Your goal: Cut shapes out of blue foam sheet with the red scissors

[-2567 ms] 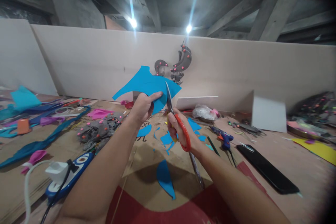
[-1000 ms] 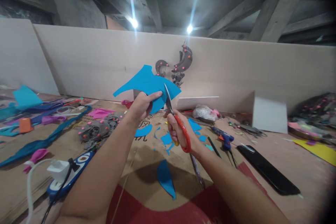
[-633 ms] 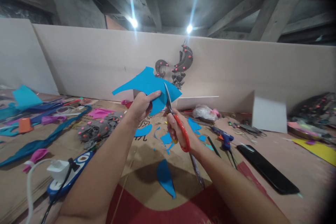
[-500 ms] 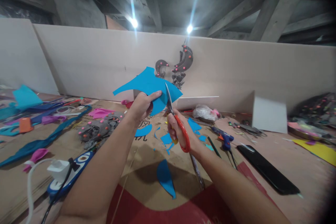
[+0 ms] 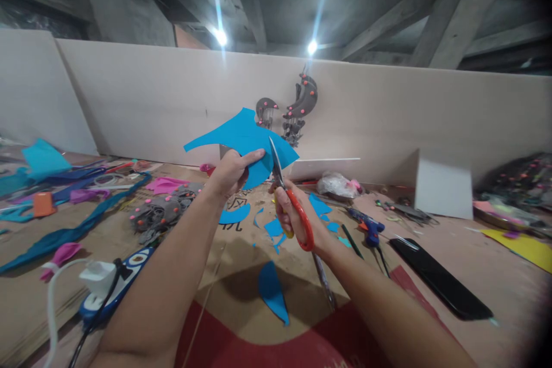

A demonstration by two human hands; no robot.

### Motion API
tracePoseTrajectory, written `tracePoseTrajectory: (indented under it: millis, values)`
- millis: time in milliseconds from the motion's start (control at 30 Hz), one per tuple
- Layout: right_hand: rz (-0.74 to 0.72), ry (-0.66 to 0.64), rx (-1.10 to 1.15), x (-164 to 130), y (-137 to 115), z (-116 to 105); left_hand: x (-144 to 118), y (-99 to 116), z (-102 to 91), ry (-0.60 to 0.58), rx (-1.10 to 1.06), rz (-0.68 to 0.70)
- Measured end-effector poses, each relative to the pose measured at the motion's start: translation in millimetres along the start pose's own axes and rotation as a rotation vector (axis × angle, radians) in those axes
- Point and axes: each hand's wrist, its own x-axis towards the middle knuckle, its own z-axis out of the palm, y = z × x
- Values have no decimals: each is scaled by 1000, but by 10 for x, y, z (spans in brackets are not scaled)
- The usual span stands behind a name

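My left hand (image 5: pixel 233 172) holds up a blue foam sheet (image 5: pixel 235 135) by its lower edge, thumb on top. My right hand (image 5: pixel 291 215) grips red-handled scissors (image 5: pixel 297 215); their blades (image 5: pixel 276 162) point upward and sit in the sheet's right part. Both hands are raised above a cardboard-covered table (image 5: pixel 241 259). Blue offcuts (image 5: pixel 271 293) lie on the cardboard below the hands.
Left: a white plug and power strip (image 5: pixel 107 284), grey foam pieces with pink dots (image 5: pixel 159 213), blue and pink strips (image 5: pixel 64 233). Right: a blue glue gun (image 5: pixel 366 224), a black phone (image 5: pixel 440 284), yellow sheet (image 5: pixel 521 244), white card (image 5: pixel 442 187). Grey ornaments (image 5: pixel 297 103) hang on the back board.
The blue sheet has shifted and tilted slightly in my left hand while the scissor blades stay in its right part. My arms keep nearly the same place.
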Motion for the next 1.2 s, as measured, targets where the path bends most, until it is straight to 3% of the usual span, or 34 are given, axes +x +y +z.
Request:
tracePoseTrajectory:
  millis: [500, 833, 933, 1200]
  values:
    - [29, -2, -39, 20, 32, -13, -20, 97, -21, -37, 33, 34]
    - [39, 29, -23, 4, -3, 20, -42, 129, -4, -23, 51, 20]
    - [41, 25, -31, 4, -4, 17, -25, 119, 3, 4, 20, 74]
    - [-22, -13, -110, 20, 28, -27, -13, 97, -24, 8, 45, 65]
